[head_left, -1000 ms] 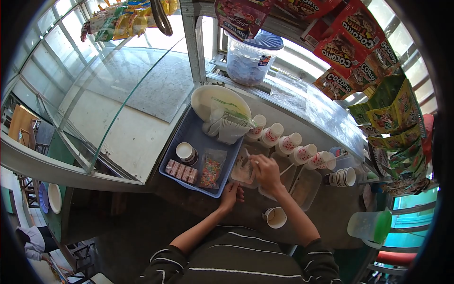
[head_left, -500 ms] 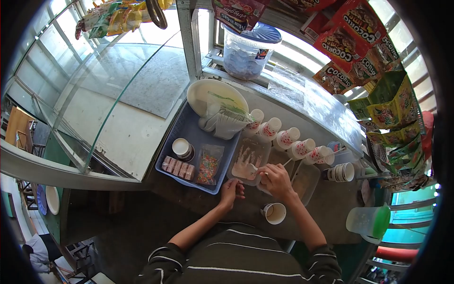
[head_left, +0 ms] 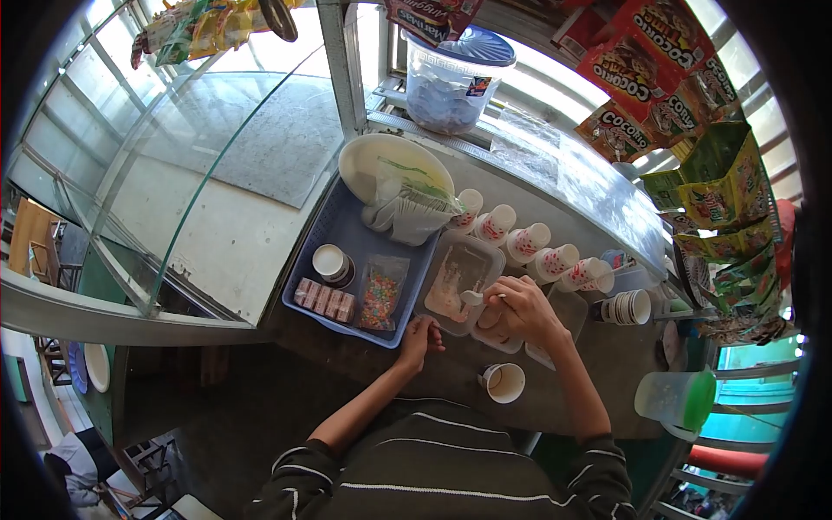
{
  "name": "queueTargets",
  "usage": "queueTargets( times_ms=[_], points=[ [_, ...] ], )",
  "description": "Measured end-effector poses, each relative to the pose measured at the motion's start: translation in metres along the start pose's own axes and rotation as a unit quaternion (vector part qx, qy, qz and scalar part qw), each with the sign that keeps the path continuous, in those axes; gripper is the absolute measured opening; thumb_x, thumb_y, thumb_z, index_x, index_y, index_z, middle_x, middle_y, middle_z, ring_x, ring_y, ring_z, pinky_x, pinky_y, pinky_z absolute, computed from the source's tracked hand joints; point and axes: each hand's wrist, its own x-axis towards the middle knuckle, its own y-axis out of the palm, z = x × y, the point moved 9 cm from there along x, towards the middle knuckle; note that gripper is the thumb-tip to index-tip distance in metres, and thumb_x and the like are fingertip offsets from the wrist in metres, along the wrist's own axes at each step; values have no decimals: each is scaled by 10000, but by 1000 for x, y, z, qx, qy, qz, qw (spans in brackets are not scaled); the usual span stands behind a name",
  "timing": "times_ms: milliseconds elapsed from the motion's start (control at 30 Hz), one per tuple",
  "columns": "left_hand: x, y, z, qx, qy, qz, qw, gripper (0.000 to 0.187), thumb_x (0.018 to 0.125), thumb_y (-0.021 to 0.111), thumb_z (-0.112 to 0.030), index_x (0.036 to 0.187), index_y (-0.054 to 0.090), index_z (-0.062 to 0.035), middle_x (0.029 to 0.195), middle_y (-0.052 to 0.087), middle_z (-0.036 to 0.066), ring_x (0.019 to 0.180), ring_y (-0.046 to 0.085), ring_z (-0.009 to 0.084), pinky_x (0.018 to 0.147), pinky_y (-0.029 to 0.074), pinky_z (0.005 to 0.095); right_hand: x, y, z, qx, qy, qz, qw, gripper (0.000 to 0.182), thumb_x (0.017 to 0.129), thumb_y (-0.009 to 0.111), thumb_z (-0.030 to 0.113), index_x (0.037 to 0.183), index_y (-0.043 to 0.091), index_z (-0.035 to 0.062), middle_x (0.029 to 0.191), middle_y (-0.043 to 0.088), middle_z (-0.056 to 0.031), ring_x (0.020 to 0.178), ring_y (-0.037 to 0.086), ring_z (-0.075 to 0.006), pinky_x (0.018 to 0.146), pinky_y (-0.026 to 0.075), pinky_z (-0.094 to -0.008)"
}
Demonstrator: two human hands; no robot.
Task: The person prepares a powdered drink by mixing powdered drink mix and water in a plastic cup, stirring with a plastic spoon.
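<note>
My right hand [head_left: 527, 309] grips a white spoon [head_left: 471, 297], its bowl pointing left over a clear plastic container [head_left: 447, 279] with pale pinkish contents. My left hand [head_left: 421, 343] is beside that container's near left corner, fingers loosely curled and apart, with nothing visible in it. Under my right hand lies a second container [head_left: 497, 333], partly hidden by the hand. A third container [head_left: 568, 309] sits to its right. An open paper cup [head_left: 503, 383] stands on the counter nearer to me.
A blue basket [head_left: 345, 334] holds candy sprinkles [head_left: 381, 295], pink packets [head_left: 325, 300] and cups. Behind the containers are several upturned paper cups [head_left: 527, 243]. Stacked cups [head_left: 626, 308] and a green-lidded tub [head_left: 672, 399] are at right. Snack packets [head_left: 641, 61] hang above.
My right hand has moved up and slightly right, and the spoon has lifted away from the container's near part. My left hand has shifted slightly, staying near the corner.
</note>
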Motion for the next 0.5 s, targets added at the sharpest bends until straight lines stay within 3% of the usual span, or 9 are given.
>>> queueTargets(
  times_ms=[100,167,300,367,500],
  points=[
    [1,-1,1,3,6,2,1000,214,951,465,-250,860,542,-72,672,529,19,574,550,99,487,545,273,0,-1,0,-3,4,-35,999,71,801,593,121,871,598,108,858,599,-18,815,569,-205,721,370,-328],
    [-1,3,1,16,-5,8,1000,215,954,463,-254,864,537,-74,676,528,19,571,549,99,489,546,274,-6,-6,5,-13,-26,-111,993,124,753,628,121,874,604,122,848,600,-18,771,571,-203,707,380,-331],
    [0,6,-5,22,6,20,1000,222,962,457,-263,875,534,-73,685,531,18,575,555,102,494,551,278,-13,18,2,-107,-8,-97,990,95,781,610,68,869,589,96,843,602,-31,785,575,-213,715,397,-346],
    [1,8,-5,31,7,27,999,226,965,455,-266,879,533,-73,684,530,18,576,557,103,495,552,280,-22,15,10,-92,-27,-176,980,148,739,649,96,873,588,108,850,606,-17,777,583,-199,714,404,-341],
    [6,5,-4,19,7,26,999,217,954,480,-269,880,547,-76,675,549,24,587,575,112,497,553,285,-26,30,4,-137,-11,-145,980,186,708,674,123,874,590,111,850,607,-15,764,585,-196,701,400,-335]
  ],
)
